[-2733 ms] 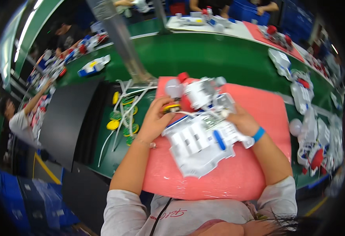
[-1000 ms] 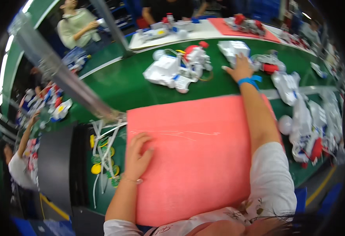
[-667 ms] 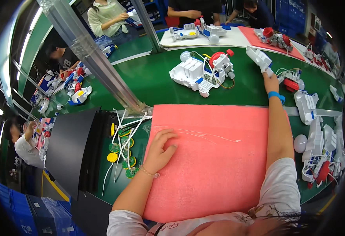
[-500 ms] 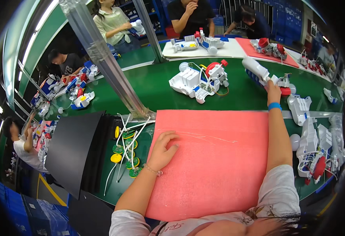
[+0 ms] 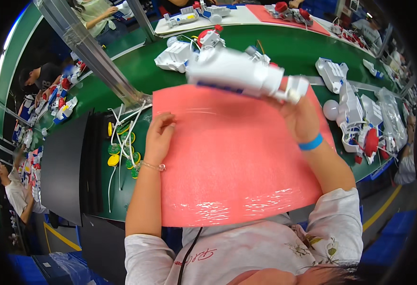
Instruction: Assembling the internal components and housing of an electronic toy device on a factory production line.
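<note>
My right hand (image 5: 299, 118) is closed around one end of a long white plastic housing (image 5: 232, 71) with a blue strip along its lower side. It is held up over the far part of a pink foam sheet (image 5: 237, 156) and looks blurred by motion. My left hand (image 5: 160, 135) rests at the left edge of the sheet, holding nothing, its fingers loosely bent and apart. Beside it lie white cable ties or strips (image 5: 110, 183) and several round green-and-yellow discs (image 5: 114, 160). Partly behind the raised housing, a white assembly with red parts (image 5: 175, 56) sits on the green table.
White housings with wires and a red part (image 5: 353, 114) lie to the right, beside a clear plastic bag (image 5: 393, 118). Black sheets (image 5: 63, 166) stand at the left. A metal post (image 5: 92, 52) rises past the table's left. Co-workers sit at the green conveyor-like surface (image 5: 246, 40).
My right hand has brought the white housing from the far right back over the pink sheet, turning it sideways. The view has shifted; my left hand stays by the sheet's left edge.
</note>
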### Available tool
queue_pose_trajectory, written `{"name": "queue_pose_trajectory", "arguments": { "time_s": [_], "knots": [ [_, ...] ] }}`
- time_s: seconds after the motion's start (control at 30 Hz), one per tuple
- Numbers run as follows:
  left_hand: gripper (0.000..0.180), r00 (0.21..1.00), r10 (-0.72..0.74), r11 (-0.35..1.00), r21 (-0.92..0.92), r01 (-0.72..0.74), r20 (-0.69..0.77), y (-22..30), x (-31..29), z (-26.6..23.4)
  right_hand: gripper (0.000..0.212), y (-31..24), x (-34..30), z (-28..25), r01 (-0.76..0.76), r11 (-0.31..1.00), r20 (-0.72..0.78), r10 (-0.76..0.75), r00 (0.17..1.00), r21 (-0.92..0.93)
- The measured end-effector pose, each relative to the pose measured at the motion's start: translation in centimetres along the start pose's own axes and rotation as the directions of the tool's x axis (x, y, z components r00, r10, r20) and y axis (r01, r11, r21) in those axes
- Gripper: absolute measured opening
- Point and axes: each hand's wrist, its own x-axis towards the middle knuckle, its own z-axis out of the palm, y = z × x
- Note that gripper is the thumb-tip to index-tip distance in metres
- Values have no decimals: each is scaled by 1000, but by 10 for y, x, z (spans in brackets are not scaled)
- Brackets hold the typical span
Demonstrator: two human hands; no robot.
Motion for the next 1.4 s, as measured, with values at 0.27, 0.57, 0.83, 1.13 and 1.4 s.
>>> {"name": "queue_pose_trajectory", "arguments": {
  "time_s": [0.27,0.57,0.83,1.13,1.4],
  "knots": [
    [25,976,-215,947,-239,214,24,8,-7,-9,42,0,-60,25,61,950,768,209,605,-307],
    [32,894,-167,935,-220,277,416,48,-21,6,39,-28,-21,-41,-432,715,71,555,829,-549],
    [37,816,-184,905,-229,358,548,63,-26,17,63,34,-1,-23,-373,775,82,476,875,-510],
    [90,922,-153,889,-359,286,356,86,-34,54,68,27,37,18,328,822,468,-85,879,-466],
    [103,918,-151,790,-514,335,366,79,-4,67,81,17,44,36,564,685,629,-196,753,-461]
  ]
}}
